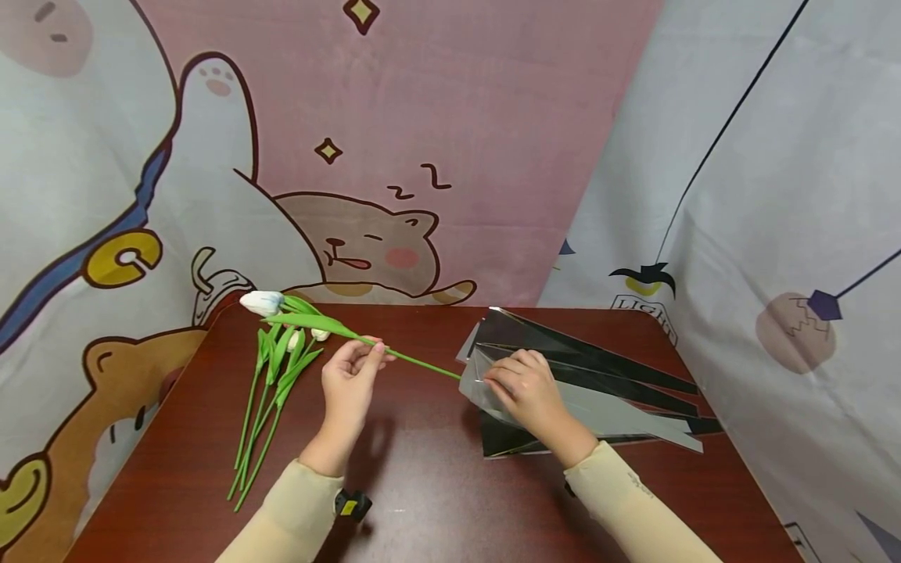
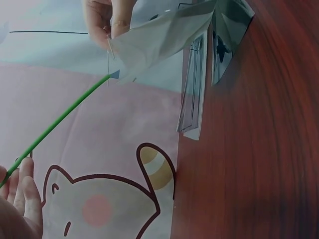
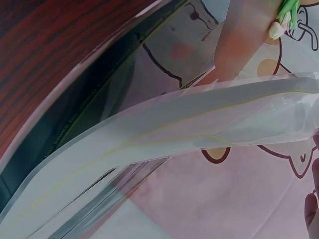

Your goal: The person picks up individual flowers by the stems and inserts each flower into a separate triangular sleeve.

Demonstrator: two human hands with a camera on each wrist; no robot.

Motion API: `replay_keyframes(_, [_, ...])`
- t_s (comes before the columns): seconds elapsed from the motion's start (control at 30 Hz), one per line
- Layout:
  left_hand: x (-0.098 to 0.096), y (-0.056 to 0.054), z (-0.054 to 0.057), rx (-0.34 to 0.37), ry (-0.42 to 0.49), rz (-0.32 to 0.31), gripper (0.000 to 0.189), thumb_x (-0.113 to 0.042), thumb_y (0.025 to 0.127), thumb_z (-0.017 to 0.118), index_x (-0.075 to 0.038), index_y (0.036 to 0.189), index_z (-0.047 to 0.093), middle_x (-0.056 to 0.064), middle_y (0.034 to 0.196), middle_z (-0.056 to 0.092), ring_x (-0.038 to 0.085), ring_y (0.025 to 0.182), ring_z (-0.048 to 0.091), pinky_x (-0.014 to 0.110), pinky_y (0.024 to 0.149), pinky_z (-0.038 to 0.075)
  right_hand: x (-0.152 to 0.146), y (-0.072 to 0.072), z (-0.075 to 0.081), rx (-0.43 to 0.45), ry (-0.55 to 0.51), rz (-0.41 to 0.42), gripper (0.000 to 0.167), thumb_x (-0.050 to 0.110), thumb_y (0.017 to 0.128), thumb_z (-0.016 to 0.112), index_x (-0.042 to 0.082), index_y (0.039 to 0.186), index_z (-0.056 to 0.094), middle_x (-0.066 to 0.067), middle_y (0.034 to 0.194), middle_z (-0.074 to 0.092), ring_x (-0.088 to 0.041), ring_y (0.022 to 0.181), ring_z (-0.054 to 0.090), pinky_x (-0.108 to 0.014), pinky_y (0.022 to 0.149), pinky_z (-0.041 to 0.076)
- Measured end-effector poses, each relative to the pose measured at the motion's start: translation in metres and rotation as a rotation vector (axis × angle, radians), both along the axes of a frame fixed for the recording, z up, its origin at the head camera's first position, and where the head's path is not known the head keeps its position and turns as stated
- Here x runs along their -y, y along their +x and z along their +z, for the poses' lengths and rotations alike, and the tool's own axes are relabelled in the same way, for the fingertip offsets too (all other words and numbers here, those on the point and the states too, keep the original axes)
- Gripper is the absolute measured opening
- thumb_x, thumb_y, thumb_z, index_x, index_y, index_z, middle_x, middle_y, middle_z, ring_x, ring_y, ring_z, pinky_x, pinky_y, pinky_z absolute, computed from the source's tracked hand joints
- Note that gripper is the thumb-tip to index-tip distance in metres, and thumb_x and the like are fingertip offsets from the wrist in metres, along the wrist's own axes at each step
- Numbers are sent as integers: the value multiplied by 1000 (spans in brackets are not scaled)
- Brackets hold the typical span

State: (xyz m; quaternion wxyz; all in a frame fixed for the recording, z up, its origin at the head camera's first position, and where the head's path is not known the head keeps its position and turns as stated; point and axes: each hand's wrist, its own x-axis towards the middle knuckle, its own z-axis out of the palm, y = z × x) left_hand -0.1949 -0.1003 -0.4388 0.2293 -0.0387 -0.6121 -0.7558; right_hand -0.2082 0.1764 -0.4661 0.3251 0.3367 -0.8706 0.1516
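My left hand [image 1: 349, 383] pinches the green stem of a tulip [image 1: 422, 364]. Its pale white-blue bloom points left, toward the table's back left corner. At the stem's other end is the mouth of a translucent grey flower sleeve [image 1: 598, 410]; in the left wrist view the stem tip [image 2: 107, 77] meets that mouth. Whether it is inside cannot be told. My right hand [image 1: 526, 389] grips the sleeve near its mouth, thumb and fingers together at the edge. The right wrist view shows the sleeve [image 3: 174, 117] stretched long, with only fingertips at the right edge.
Several more tulips [image 1: 287, 381] lie on the left of the brown table [image 1: 422, 485], blooms toward the back. Dark flower sleeves [image 1: 556, 338] are spread under and behind my right hand, narrow ends to the right. A printed cloth [image 1: 493, 117] hangs behind the table.
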Motion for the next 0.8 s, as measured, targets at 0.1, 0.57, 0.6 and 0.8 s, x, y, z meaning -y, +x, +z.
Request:
replay_keyframes(0.1, [-4,-1,0,10,19,3,15,-3,86,66,10,93,63,9,78,68,13,68,69,26,66,56,1,0,0,-6,-12,8,9,22,79,76,18,87,74,6,88,71,-15,84,57,-39,81,43])
replay_keyframes(0.57, [-17,0,-11,53,67,-40,21,-5,86,67,12,97,60,5,79,68,22,71,70,26,67,57,2,0,1,18,-37,8,8,21,80,75,18,87,74,5,89,71,-15,85,58,-41,83,43])
replay_keyframes(0.6, [-18,0,-12,56,70,-44,23,-5,86,67,13,98,59,5,79,68,22,72,70,27,67,57,2,-1,0,18,-45,11,8,21,80,75,18,87,74,5,89,71,-16,85,58,-41,83,43])
replay_keyframes(0.8, [-21,0,-13,91,92,-58,24,-3,86,67,15,99,59,7,80,68,20,71,70,26,68,57,3,0,1,25,-73,12,8,21,79,75,18,87,74,5,88,71,-15,85,58,-41,83,42])
